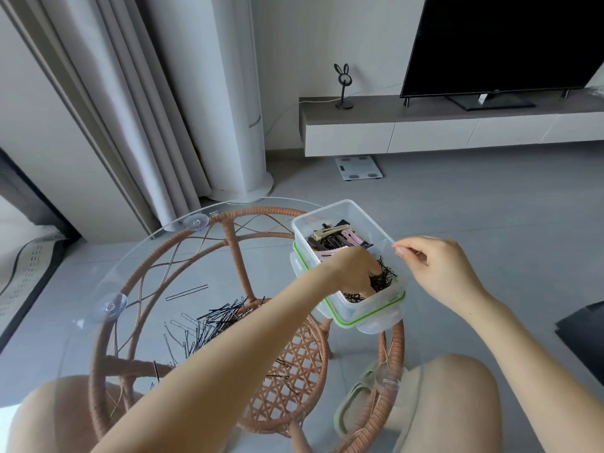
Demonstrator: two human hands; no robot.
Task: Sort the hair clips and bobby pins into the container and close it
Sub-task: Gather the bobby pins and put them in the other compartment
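The container (367, 220) sits right at the glass table's (147, 256) edge, so the left hand (353, 269) digging inside it (grip hidden, can't tell) could shove it off, since the right hand (441, 269) only pinches its rim, with loose bobby pins (222, 318) waiting left of it.

Person, head-camera view. The left forearm (228, 361) and right forearm (529, 348) are bare up to the near edge of the frame. The left hand (354, 269) and right hand (438, 269) are uncovered; the right thumbnail is short and pale. The left knee (49, 416) and right knee (457, 387) are bare. A pale sage-green, thick-soled slipper (356, 397) shows left of the right knee; whether it is worn cannot be told.
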